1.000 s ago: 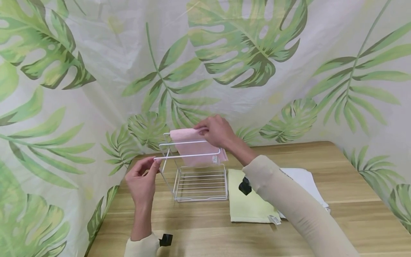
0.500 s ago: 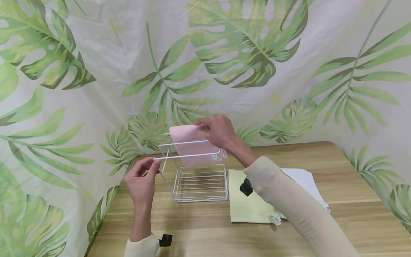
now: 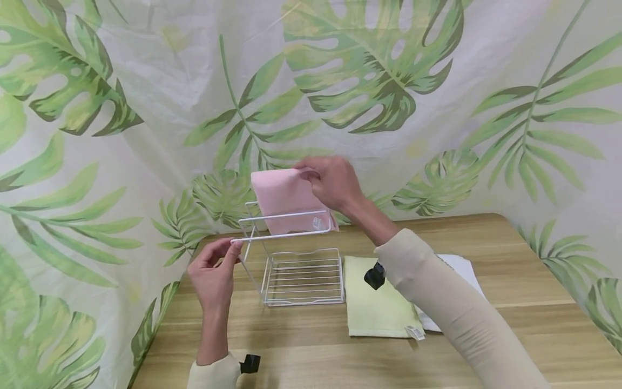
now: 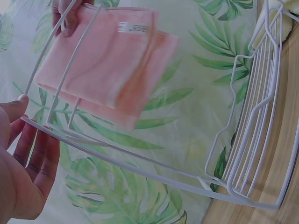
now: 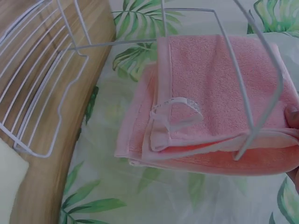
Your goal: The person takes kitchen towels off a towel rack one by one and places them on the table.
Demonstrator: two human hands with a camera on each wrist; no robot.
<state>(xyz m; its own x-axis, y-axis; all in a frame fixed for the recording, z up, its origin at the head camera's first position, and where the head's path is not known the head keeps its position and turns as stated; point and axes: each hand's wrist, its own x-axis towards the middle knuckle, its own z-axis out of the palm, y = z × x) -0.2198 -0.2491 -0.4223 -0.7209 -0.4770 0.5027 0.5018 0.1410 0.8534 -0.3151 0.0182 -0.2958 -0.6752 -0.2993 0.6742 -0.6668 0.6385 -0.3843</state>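
Head view: right hand (image 3: 335, 186) pinches the folded pink towel (image 3: 286, 202) above the white wire rack's (image 3: 296, 259) rear rails, left hand (image 3: 214, 273) gripping the front rail; the hanging fold could snag a rail and tip the light rack on the tabletop (image 3: 301, 346).

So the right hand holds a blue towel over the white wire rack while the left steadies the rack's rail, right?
Not quite: the towel is pink, not blue, as the head view shows. The right hand does hold it over the rack while the left hand steadies the rail.
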